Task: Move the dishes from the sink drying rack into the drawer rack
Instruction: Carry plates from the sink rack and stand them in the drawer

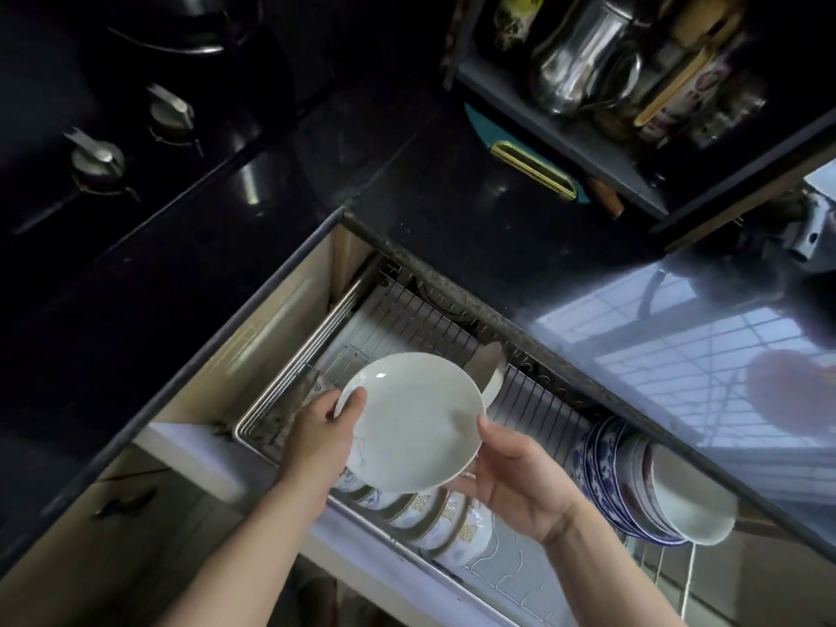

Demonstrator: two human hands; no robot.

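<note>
Above the open drawer rack (398, 310), a white plate (409, 423) is being held by both hands, tilted with its face toward the camera. The left hand (323, 427) is gripping the plate's left rim, thumb lying on the upper face and fingers behind. The right hand (515, 477) is gripping the lower right rim, thumb on the edge and fingers curled beneath. Just behind the plate, another white dish (491, 373) is standing on edge in the wire rack. Below the plate, a row of patterned bowls (434, 522) is sitting along the drawer's front. To the right, blue-and-white plates (601, 468) and a white bowl (687, 500) are leaning together on edge. The dark glossy countertop (475, 210) is lying behind the drawer, and two stove knobs (97, 158) are showing at upper left.
</note>
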